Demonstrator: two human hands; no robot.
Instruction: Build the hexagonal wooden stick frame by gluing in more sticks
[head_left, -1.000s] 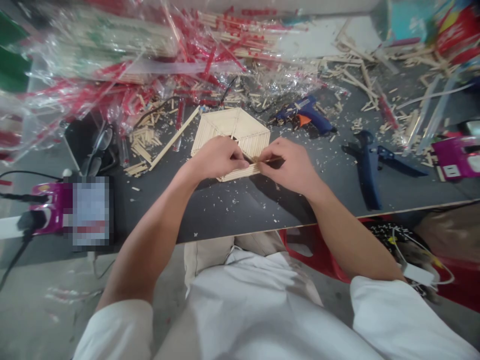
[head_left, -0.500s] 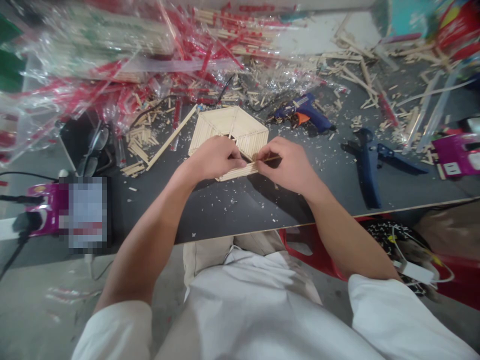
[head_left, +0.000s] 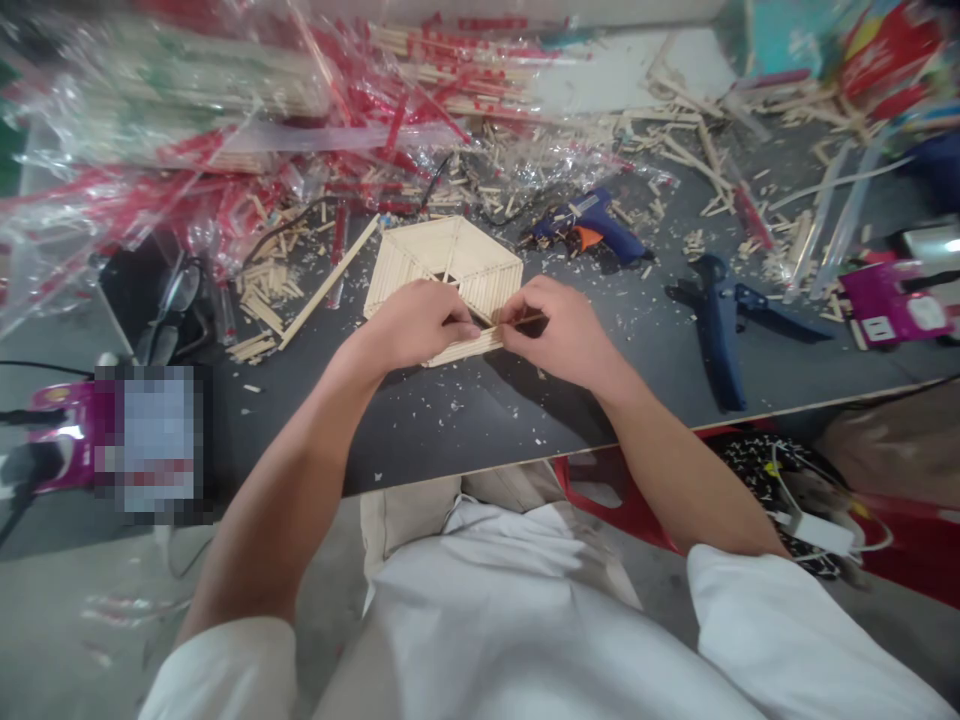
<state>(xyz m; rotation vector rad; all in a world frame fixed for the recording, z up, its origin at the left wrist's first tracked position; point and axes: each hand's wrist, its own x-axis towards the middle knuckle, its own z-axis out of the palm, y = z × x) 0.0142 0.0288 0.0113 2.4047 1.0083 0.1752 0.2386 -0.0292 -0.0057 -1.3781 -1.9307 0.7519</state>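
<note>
A hexagonal panel of pale wooden sticks (head_left: 420, 240) lies on the dark table, with a small dark gap near its middle. At its near side, my left hand (head_left: 420, 325) has thumb and fingers pinched at the row of sticks, partly covering the panel. My right hand (head_left: 555, 330) is closed at the near right corner, its thumb and fingertips pinching a thin wooden stick (head_left: 534, 319) along that side. The fingers hide most of this stick.
Behind the panel lies a blue hot glue gun (head_left: 604, 222) with an orange trigger. Dark blue cutters (head_left: 720, 330) rest to the right. Loose sticks (head_left: 270, 285), eyeglasses (head_left: 174, 305) and a purple power strip (head_left: 69, 430) are on the left. Plastic wrappers (head_left: 225, 150) cover the back.
The whole view has shifted slightly, so things appear a little further left. Both hands keep their pinch at the near side of the panel, with hardly any movement against it.
</note>
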